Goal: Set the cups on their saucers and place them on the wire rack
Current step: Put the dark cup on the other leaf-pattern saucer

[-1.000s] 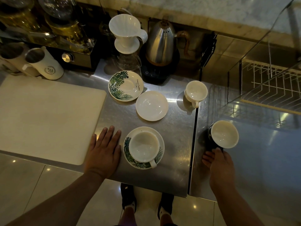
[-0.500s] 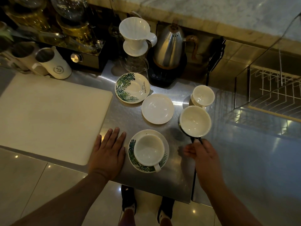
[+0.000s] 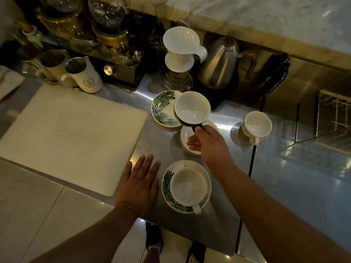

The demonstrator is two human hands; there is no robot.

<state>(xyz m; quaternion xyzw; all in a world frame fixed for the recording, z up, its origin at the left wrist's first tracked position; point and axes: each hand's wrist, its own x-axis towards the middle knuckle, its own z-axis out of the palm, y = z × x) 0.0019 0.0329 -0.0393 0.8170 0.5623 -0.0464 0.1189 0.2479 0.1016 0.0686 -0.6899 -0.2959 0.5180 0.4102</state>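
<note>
My right hand (image 3: 207, 144) pinches the handle of a dark cup with a white inside (image 3: 191, 108) and holds it in the air over the right edge of a leaf-patterned saucer (image 3: 161, 111). A plain white saucer (image 3: 187, 138) lies partly hidden under that hand. Near the counter's front edge a white cup (image 3: 188, 187) sits on a second leaf-patterned saucer (image 3: 167, 184). Another white cup (image 3: 257, 125) stands alone on the steel counter to the right. My left hand (image 3: 139, 184) rests flat on the counter beside the near saucer. The wire rack (image 3: 335, 111) is at the far right.
A large pale cutting board (image 3: 70, 133) covers the counter's left side. Behind the saucers stand a white dripper on a glass server (image 3: 180, 52), a steel kettle (image 3: 221, 64), white pitchers (image 3: 84, 75) and glass brewing gear. A dark seam (image 3: 252, 162) splits the counter.
My right hand has carried the dark cup from the right counter section leftward and back, over the far leaf saucer. My left hand has stayed flat on the counter.
</note>
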